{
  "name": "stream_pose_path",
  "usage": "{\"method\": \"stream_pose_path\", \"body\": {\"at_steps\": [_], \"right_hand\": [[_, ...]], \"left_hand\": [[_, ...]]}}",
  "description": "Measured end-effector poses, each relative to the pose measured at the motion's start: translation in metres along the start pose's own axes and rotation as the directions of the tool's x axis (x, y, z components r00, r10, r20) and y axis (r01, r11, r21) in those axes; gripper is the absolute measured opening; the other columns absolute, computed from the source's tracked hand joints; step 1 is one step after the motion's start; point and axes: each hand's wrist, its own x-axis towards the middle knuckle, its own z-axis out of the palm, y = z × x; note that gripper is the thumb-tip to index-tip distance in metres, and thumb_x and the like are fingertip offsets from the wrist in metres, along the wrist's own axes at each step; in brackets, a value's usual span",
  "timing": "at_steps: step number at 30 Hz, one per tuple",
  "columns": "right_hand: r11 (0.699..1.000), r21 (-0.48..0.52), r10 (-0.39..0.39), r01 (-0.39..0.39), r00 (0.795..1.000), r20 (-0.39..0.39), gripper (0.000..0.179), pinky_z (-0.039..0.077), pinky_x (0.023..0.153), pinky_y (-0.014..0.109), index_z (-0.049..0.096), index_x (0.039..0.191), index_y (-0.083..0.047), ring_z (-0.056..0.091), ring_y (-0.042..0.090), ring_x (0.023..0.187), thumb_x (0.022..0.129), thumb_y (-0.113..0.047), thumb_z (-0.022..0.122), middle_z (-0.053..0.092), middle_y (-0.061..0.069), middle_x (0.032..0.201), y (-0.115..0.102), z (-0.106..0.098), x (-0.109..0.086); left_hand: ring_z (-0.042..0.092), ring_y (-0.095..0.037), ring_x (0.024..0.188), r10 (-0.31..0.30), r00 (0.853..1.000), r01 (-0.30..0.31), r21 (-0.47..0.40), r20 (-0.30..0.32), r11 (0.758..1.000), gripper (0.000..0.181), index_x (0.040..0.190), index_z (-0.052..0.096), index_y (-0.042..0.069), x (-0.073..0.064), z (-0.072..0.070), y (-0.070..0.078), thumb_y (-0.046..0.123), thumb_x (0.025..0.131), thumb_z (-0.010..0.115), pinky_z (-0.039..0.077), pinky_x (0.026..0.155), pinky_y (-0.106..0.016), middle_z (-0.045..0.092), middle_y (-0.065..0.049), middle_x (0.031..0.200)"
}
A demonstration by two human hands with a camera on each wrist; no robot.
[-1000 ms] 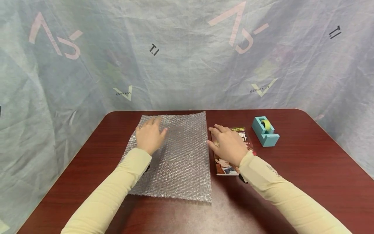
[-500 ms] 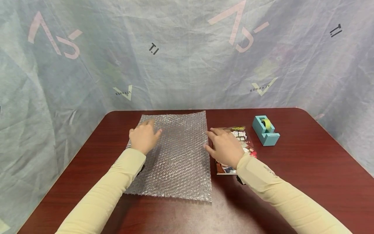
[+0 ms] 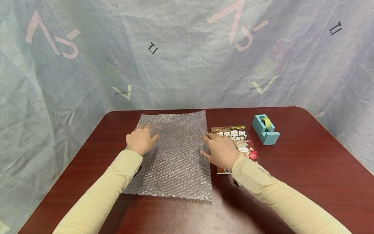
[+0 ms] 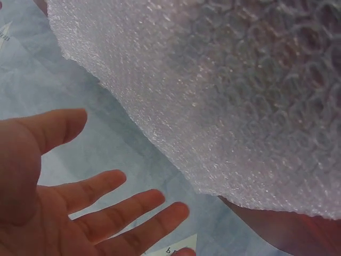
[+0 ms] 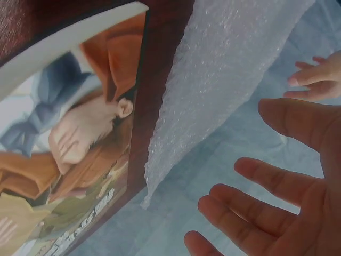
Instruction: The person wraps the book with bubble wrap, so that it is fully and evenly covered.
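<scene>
A sheet of clear bubble wrap [image 3: 175, 156] lies flat on the dark red table. Over its left side is my left hand [image 3: 141, 140], thumb apart and fingers extended, holding nothing. The left wrist view shows those fingers [image 4: 114, 218] spread, with a gap between them and the sheet's edge. My right hand [image 3: 220, 150] hovers empty over the left part of a book [image 3: 241, 138], its fingertips overlapping the sheet's right edge in the head view. The book has an illustrated cover, partly hidden by that hand. In the right wrist view, the right fingers [image 5: 266, 218] are loosely extended.
A teal tape dispenser [image 3: 266, 130] with a yellow-green roll stands right of the book. The table [image 3: 304, 169] has rounded far corners. Behind it hangs a printed grey-blue cloth [image 3: 187, 65], which also runs along both sides.
Both hands have drifted left and slightly toward me, uncovering more of the book's cover. The bubble wrap, book and tape dispenser have stayed in place.
</scene>
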Motion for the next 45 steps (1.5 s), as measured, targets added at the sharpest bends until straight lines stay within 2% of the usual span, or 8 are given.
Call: {"method": "stream_pose_path", "body": {"at_steps": [3, 6, 11, 19, 22, 30, 36, 45], "right_hand": [[1.0, -0.008, -0.009, 0.009, 0.999, 0.037, 0.055, 0.054, 0.089, 0.058, 0.061, 0.139, -0.005, 0.063, 0.039, 0.118, 0.095, -0.036, 0.073, 0.061, 0.021, 0.136, -0.002, 0.001, 0.0], [0.999, -0.008, -0.037, 0.037, 0.998, 0.041, 0.054, 0.055, 0.088, 0.057, 0.062, 0.137, -0.004, 0.065, 0.039, 0.115, 0.094, -0.035, 0.074, 0.063, 0.02, 0.134, -0.001, 0.003, -0.002], [0.996, 0.027, -0.082, 0.08, 0.995, 0.05, 0.051, 0.055, 0.091, 0.054, 0.064, 0.133, -0.001, 0.065, 0.04, 0.112, 0.093, -0.031, 0.075, 0.064, 0.021, 0.131, 0.0, 0.009, -0.005], [0.992, 0.069, -0.119, 0.11, 0.981, 0.151, 0.05, 0.056, 0.086, 0.054, 0.065, 0.133, -0.004, 0.067, 0.039, 0.107, 0.093, -0.032, 0.075, 0.065, 0.019, 0.129, -0.004, 0.016, -0.006], [0.991, 0.075, -0.123, 0.112, 0.98, 0.156, 0.05, 0.056, 0.086, 0.054, 0.064, 0.134, -0.005, 0.066, 0.039, 0.109, 0.093, -0.032, 0.075, 0.065, 0.019, 0.129, -0.004, 0.019, -0.007], [0.993, 0.047, -0.112, 0.106, 0.979, 0.169, 0.05, 0.057, 0.084, 0.053, 0.065, 0.133, -0.006, 0.066, 0.038, 0.109, 0.093, -0.035, 0.074, 0.065, 0.019, 0.128, -0.006, 0.022, -0.008], [0.995, 0.039, -0.096, 0.089, 0.973, 0.21, 0.052, 0.054, 0.09, 0.055, 0.064, 0.135, -0.006, 0.063, 0.039, 0.116, 0.094, -0.036, 0.073, 0.063, 0.02, 0.134, -0.006, 0.024, -0.008], [0.995, 0.033, -0.102, 0.097, 0.97, 0.22, 0.054, 0.055, 0.089, 0.053, 0.065, 0.135, -0.005, 0.064, 0.038, 0.114, 0.095, -0.039, 0.072, 0.064, 0.019, 0.131, -0.004, 0.026, -0.007]], "left_hand": [[0.063, -0.047, 0.108, -0.009, 0.999, 0.008, 0.012, 0.031, 1.0, 0.067, 0.152, 0.043, 0.001, -0.002, -0.002, -0.001, 0.041, 0.102, 0.061, 0.047, 0.093, -0.063, 0.06, -0.027, 0.135], [0.064, -0.048, 0.105, -0.012, 0.998, 0.011, 0.024, 0.058, 1.0, 0.068, 0.152, 0.044, 0.001, -0.004, -0.003, -0.002, 0.041, 0.101, 0.063, 0.048, 0.09, -0.062, 0.061, -0.028, 0.133], [0.062, -0.049, 0.111, -0.03, 0.995, 0.026, 0.039, 0.093, 0.999, 0.07, 0.152, 0.044, 0.001, -0.005, 0.0, -0.006, 0.041, 0.098, 0.065, 0.049, 0.091, -0.062, 0.059, -0.029, 0.135], [0.063, -0.047, 0.111, -0.038, 0.995, 0.032, 0.062, 0.097, 0.998, 0.072, 0.148, 0.049, 0.0, -0.004, 0.008, -0.012, 0.041, 0.094, 0.072, 0.051, 0.088, -0.061, 0.061, -0.029, 0.132], [0.061, -0.047, 0.115, -0.051, 0.991, 0.042, 0.079, 0.122, 0.996, 0.074, 0.15, 0.048, 0.0, -0.004, 0.009, -0.011, 0.043, 0.094, 0.072, 0.051, 0.09, -0.06, 0.06, -0.029, 0.135], [0.064, -0.045, 0.108, -0.114, 0.97, 0.088, 0.126, 0.214, 0.988, 0.082, 0.154, 0.042, 0.004, -0.006, 0.009, -0.009, 0.05, 0.093, 0.071, 0.051, 0.086, -0.055, 0.06, -0.029, 0.134], [0.061, -0.046, 0.115, -0.117, 0.967, 0.096, 0.102, 0.225, 0.99, 0.082, 0.153, 0.044, 0.003, -0.006, 0.013, -0.013, 0.049, 0.091, 0.072, 0.051, 0.088, -0.057, 0.058, -0.028, 0.138], [0.062, -0.046, 0.113, -0.106, 0.961, 0.081, 0.11, 0.255, 0.991, 0.081, 0.15, 0.047, 0.002, -0.002, 0.019, -0.017, 0.051, 0.091, 0.072, 0.051, 0.088, -0.058, 0.058, -0.028, 0.137]]}}
